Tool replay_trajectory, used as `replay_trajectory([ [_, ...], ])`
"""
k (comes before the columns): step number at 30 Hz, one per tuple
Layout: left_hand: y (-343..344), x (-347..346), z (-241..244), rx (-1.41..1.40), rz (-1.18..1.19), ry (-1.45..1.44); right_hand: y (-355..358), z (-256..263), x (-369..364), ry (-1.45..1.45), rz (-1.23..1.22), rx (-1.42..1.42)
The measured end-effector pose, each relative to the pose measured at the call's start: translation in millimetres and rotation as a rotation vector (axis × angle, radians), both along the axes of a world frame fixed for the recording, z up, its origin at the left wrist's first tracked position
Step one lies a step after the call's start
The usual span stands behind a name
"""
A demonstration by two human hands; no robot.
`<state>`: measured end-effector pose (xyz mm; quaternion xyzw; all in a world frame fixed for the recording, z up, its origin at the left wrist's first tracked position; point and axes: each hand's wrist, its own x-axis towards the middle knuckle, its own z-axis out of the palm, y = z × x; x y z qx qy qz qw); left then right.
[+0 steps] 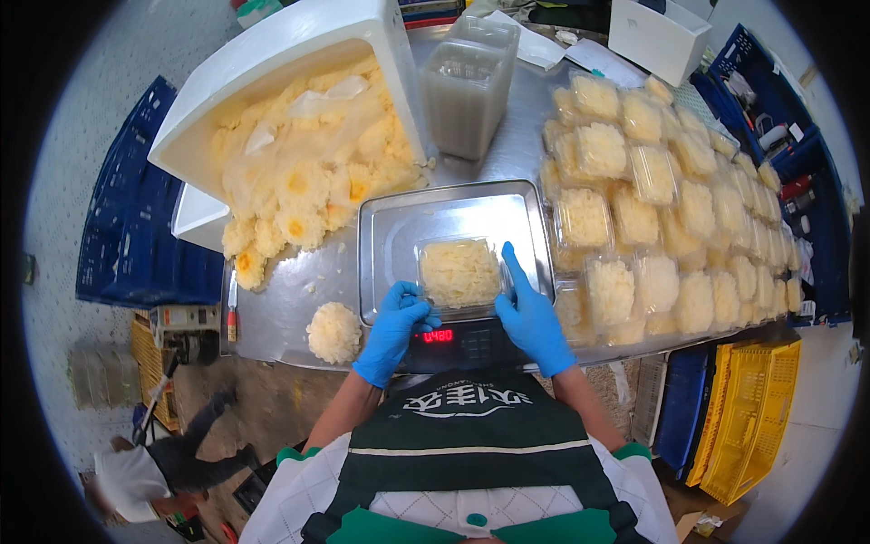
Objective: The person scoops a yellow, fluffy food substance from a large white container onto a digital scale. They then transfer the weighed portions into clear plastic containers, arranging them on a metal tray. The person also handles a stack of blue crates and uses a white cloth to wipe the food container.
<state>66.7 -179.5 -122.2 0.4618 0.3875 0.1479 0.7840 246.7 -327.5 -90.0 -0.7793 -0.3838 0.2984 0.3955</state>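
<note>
A clear plastic clamshell box [461,273] filled with pale, ruffled fungus, apparently snow fungus, rests in a shallow metal tray [380,204] on a digital scale [469,348] with a lit red display. My left hand [397,326], in a blue glove, has its fingers curled at the box's lower left corner. At the right side of the box is my right hand [530,316], also gloved, thumb near its lower right corner and index finger stretched out. One loose fungus head [334,332] lies left of the scale. A tipped white foam box [285,41] spills many more heads [292,197] onto the steel table [279,323].
Filled clamshells [646,224] are stacked at the right. Nested clear containers [465,95] stand behind the tray. A red-handled knife [232,313] lies at the left table edge. Blue crates [146,224] and yellow crates [751,415] stand beside the table. Another person [156,469] is at lower left.
</note>
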Motion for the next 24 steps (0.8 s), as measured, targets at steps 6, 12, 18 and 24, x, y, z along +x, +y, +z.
replay_trajectory([
  [6, 8, 10, 1, 0.057, 0.036, 0.066, 27, -23, 9, 0.464, -0.08, 0.278],
  [12, 15, 6, -11, 0.136, 0.009, 0.028, 31, -29, 11, 0.699, -0.112, 0.327],
  [18, 15, -4, 21, 0.208, 0.022, 0.109, 11, -2, 25, 0.521, -0.146, 0.097],
  [24, 36, -37, 27, 0.356, 0.143, 0.161, -14, 1, 46, 0.468, -0.276, 0.184],
])
